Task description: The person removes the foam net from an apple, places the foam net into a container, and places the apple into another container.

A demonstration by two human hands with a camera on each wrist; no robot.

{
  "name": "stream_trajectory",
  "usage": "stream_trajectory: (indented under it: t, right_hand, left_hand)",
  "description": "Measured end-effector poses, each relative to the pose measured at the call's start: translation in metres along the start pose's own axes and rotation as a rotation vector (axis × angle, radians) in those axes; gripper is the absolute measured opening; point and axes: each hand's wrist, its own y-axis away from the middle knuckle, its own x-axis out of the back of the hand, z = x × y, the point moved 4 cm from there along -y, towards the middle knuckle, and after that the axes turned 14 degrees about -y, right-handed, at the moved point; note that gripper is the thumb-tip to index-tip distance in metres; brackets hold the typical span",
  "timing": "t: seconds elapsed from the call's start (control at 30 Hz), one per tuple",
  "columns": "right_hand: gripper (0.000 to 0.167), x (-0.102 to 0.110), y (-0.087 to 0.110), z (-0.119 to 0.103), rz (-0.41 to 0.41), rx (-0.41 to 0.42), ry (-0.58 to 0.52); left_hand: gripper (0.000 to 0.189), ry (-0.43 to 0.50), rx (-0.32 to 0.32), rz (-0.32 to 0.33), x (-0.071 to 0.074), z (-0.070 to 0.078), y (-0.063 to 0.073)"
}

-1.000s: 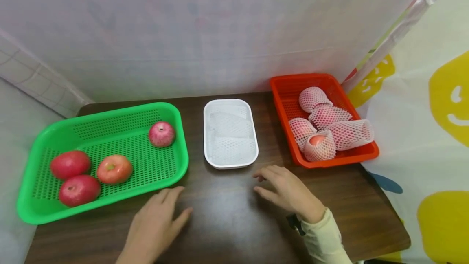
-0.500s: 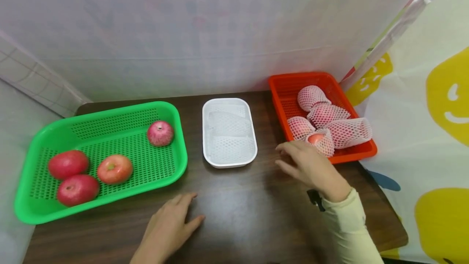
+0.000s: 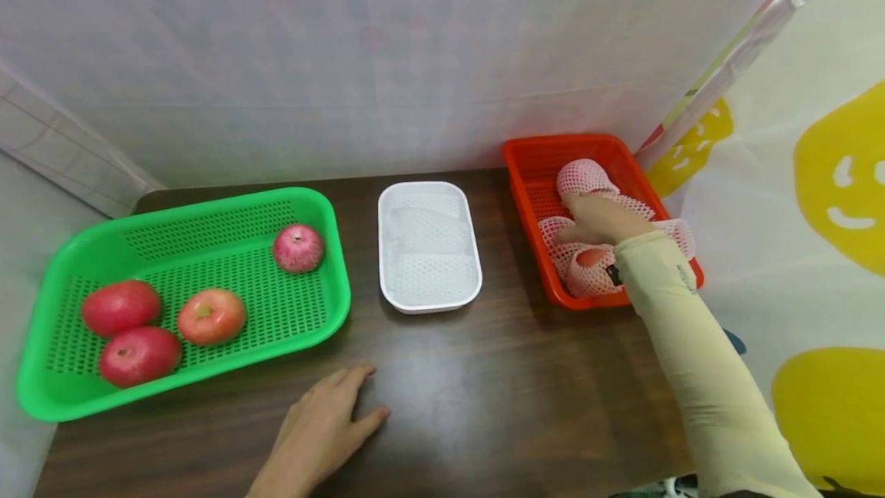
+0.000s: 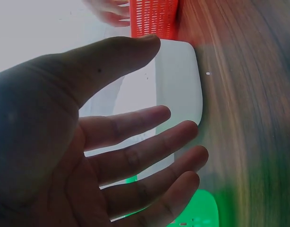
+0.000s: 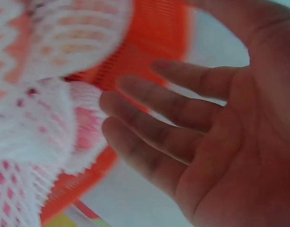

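My right hand (image 3: 596, 217) is over the red basket (image 3: 588, 303) at the right, among several red fruits wrapped in white foam netting. In the right wrist view its fingers (image 5: 168, 109) are extended beside a netted fruit (image 5: 83, 127), with nothing in the palm. One netted fruit (image 3: 583, 174) lies behind the hand and another (image 3: 591, 279) in front; the hand and sleeve partly hide the rest. My left hand (image 3: 321, 425) is low over the brown table, fingers spread and holding nothing. The left wrist view shows its thumb and fingers apart near the white tray (image 4: 180, 85).
A white tray (image 3: 432, 307) containing white foam nets stands between the baskets. At the left, a green basket (image 3: 339, 267) holds several bare fruits, among them an orange-red apple (image 3: 210, 317) and a dark pink fruit (image 3: 299, 247). A white curtain (image 3: 346, 129) hangs behind the table.
My right hand has moved right and away from me, from beside the white tray to over the netted fruits in the red basket. The left hand has shifted slightly right.
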Motion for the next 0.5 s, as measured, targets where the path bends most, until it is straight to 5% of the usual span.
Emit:
stream_trajectory:
  t: [0.13, 0.27, 0.5]
  right_hand:
    - [0.098, -0.017, -0.016, 0.009, -0.165, -0.130, -0.042]
    - [0.107, -0.029, -0.021, 0.012, -0.227, -0.263, -0.016]
    - [0.105, -0.039, -0.032, 0.024, -0.177, -0.220, 0.121]
  left_hand:
    - [0.056, -0.001, 0.003, -0.009, -0.001, -0.001, 0.001]
    - [0.055, 0.000, 0.007, -0.025, -0.001, -0.001, 0.001]
    - [0.055, 0.009, 0.011, -0.048, -0.002, -0.002, 0.002]
